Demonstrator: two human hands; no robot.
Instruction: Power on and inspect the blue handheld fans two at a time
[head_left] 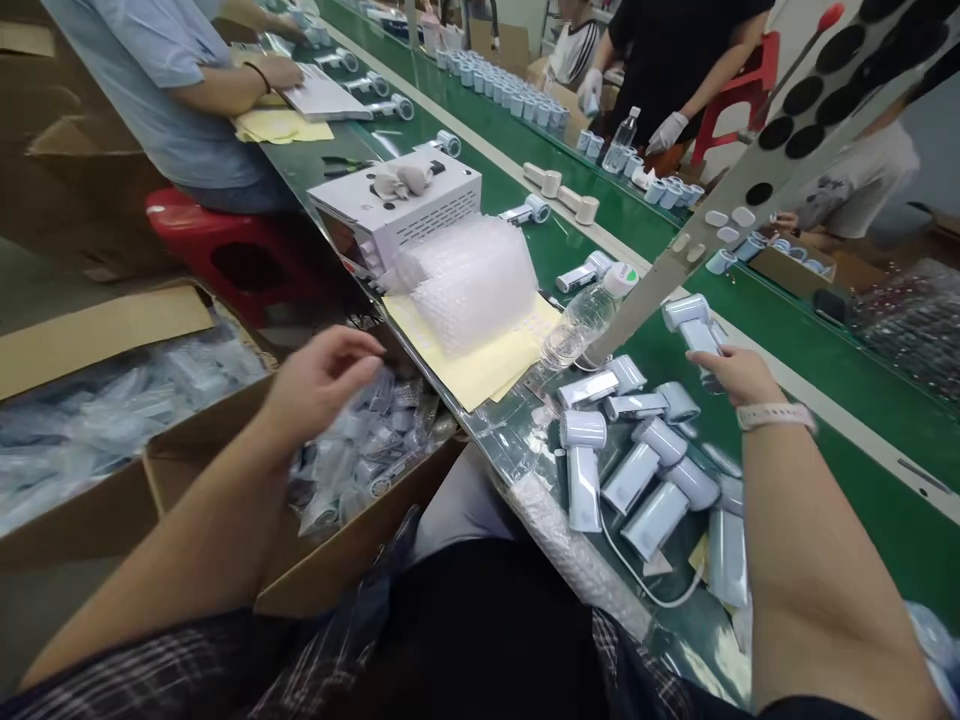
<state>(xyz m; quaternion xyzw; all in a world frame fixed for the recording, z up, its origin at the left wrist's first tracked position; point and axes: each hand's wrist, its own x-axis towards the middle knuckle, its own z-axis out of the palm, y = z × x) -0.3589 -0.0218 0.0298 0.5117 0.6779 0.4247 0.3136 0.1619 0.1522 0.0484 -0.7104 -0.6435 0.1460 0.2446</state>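
Note:
My right hand (739, 375) grips a pale blue handheld fan (686, 312) by its flat handle, with the round head pointing away, above the green bench. Just in front of that forearm lies a loose heap of similar fans (630, 475) at the near edge. My left hand (322, 385) is raised over a cardboard box (360, 570), its fingers loosely curled, thumb and forefinger apart, nothing between them. Inside the box are many fans in clear plastic bags (367, 450). A stack of bubble-wrap bags (472, 285) rests on yellow paper (442, 370) between my hands.
A clear bottle (581, 325) stands by a slanted metal post (675, 245). Behind the bubble wrap is a white metal box (420, 205). Left is another carton (97, 340) of bagged fans. One co-worker (172, 100) sits at the left; others work across the green conveyor (637, 235).

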